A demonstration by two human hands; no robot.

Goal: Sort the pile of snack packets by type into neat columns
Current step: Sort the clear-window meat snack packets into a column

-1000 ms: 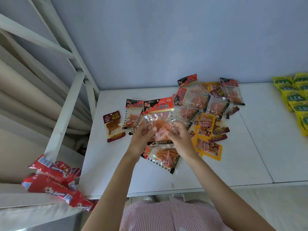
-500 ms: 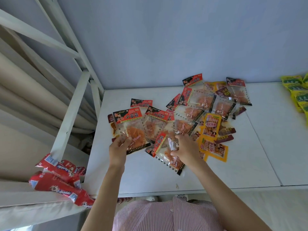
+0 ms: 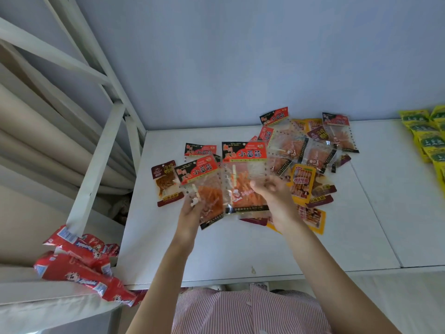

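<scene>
Two hands: both were raised over the near middle of the white table (image 3: 216,256), each holding its own clear packet with a red and black header.
Left hand (image 3: 192,210): it gripped the lower edge of a tilted red-header packet (image 3: 202,186) of orange strips, fingers curled round the film.
Right hand (image 3: 277,198): it pinched the right side of a second red-header packet (image 3: 243,174), held upright, just right of the first and overlapping its edge.
Hands together or apart: they were near each other but not touching; the two packets met between them.
Pile (image 3: 310,153): more red-header packets, yellow packets and dark maroon ones lay jumbled on the table to the right of and beyond the hands, overlapping.
Brown packet (image 3: 166,184): it lay flat on the table at the left, just beside the left-hand packet.
Third red-header packet (image 3: 199,149): it lay flat on the table beyond the left-hand one.
Yellow-green packets (image 3: 426,138): they sat in rows at the far right edge of the table, well apart from the pile.
Red wrappers (image 3: 81,268): a heap rested on a pale ledge at the near left, off the table.
</scene>
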